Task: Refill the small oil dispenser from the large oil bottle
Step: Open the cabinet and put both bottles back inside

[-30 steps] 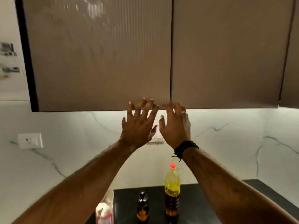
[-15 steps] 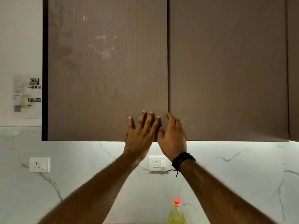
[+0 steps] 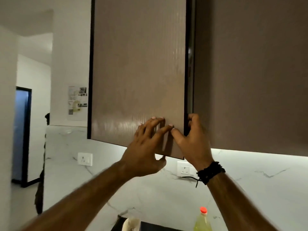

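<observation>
The large oil bottle (image 3: 202,221), yellow with a red cap, shows only its top at the bottom edge of the view. The small oil dispenser is out of view. Both hands are up at a brown ribbed wall cabinet door (image 3: 138,72), which stands slightly ajar. My left hand (image 3: 145,152) lies with straight fingers on the door's front near its lower right corner, thumb below the bottom edge. My right hand (image 3: 193,144) grips the door's right edge, fingers curled behind it and thumb on the front.
A second brown cabinet door (image 3: 250,72) to the right is closed. Two wall sockets (image 3: 85,159) (image 3: 185,169) sit on the white marble backsplash. A white bag (image 3: 131,225) stands on the dark counter. A doorway (image 3: 21,134) opens at far left.
The view has tilted up and turned left, and the dispenser has dropped out of sight. The left cabinet door has swung slightly open, and my right fingers now hook round its edge.
</observation>
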